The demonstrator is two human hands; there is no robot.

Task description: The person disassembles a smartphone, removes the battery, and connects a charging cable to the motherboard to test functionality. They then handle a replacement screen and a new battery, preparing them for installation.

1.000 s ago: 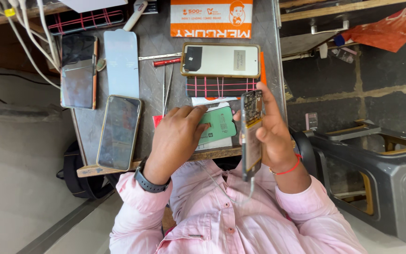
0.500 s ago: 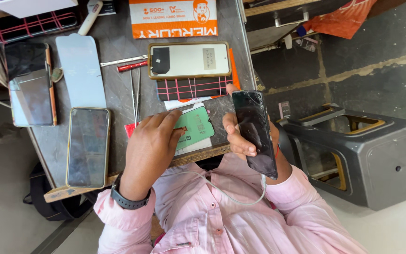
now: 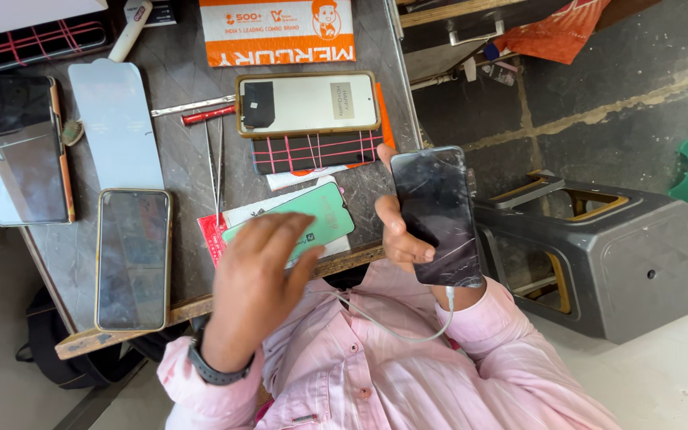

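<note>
Head view: right of centre, the right hand point(image 3: 402, 231) has its grip closed around a dark phone point(image 3: 438, 215) with a cracked screen, held off the tabletop point(image 3: 189, 95) edge; a white cable point(image 3: 396, 322) hangs from its lower end. The hold looks like a fingertip pinch, so a tug on the cable could pull the phone loose. At lower centre, the left hand point(image 3: 260, 271) hovers with its grip released over a green film point(image 3: 296, 219). A careless sweep might shove the film or the tweezers point(image 3: 216, 163) off the edge.
</note>
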